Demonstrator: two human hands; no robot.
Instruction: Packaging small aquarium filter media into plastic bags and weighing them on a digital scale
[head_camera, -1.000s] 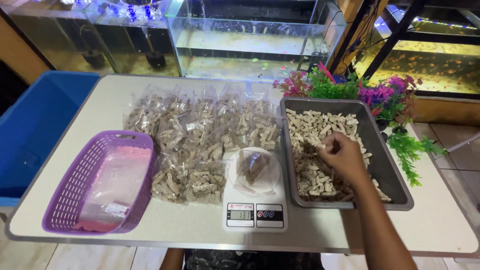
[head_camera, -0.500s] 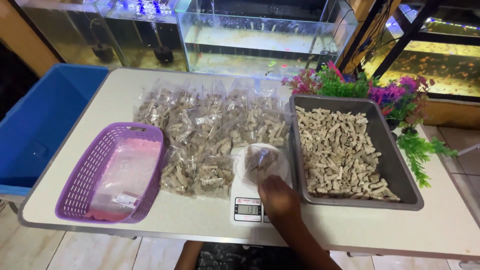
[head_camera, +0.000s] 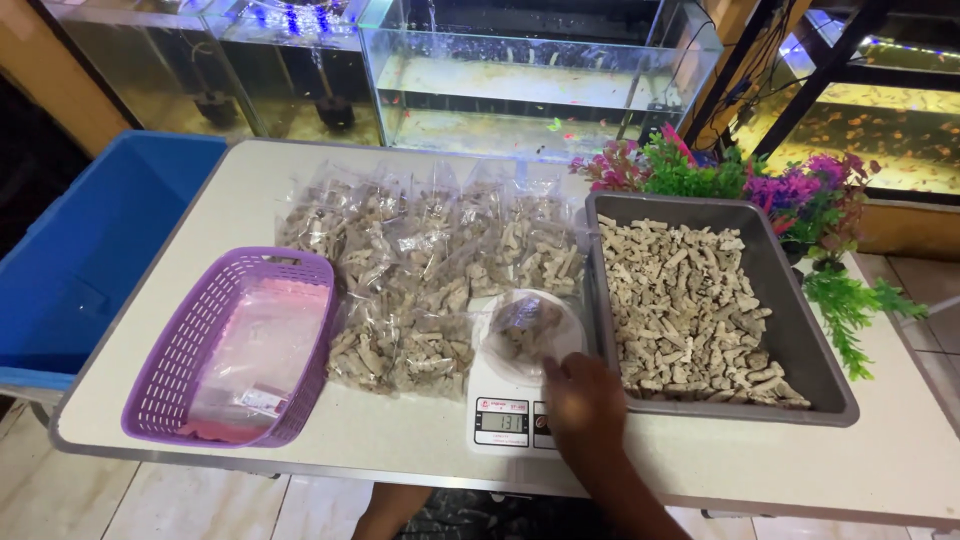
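Note:
My right hand (head_camera: 585, 405) hovers over the front right corner of a small white digital scale (head_camera: 505, 420), its fingers pointing toward an open clear bag (head_camera: 525, 325) of beige porous pieces that sits on the scale. Motion blur hides whether the fingers hold anything. Just right of the hand stands a grey tray (head_camera: 805, 340) filled with loose beige pieces (head_camera: 690, 300). Left of the scale lies a pile of filled clear bags (head_camera: 430, 265). My left hand is out of view.
A purple basket (head_camera: 175, 355) holding flat empty plastic bags (head_camera: 260, 350) sits at the white table's (head_camera: 900, 460) left end. A blue bin (head_camera: 90, 250) stands beside the table. Plastic plants (head_camera: 800, 195) crowd the tray's far right corner. Aquariums (head_camera: 530, 80) line the back.
My right hand left the grey tray, moved left to the bag on the scale, and now sits slightly right of it at the scale's front.

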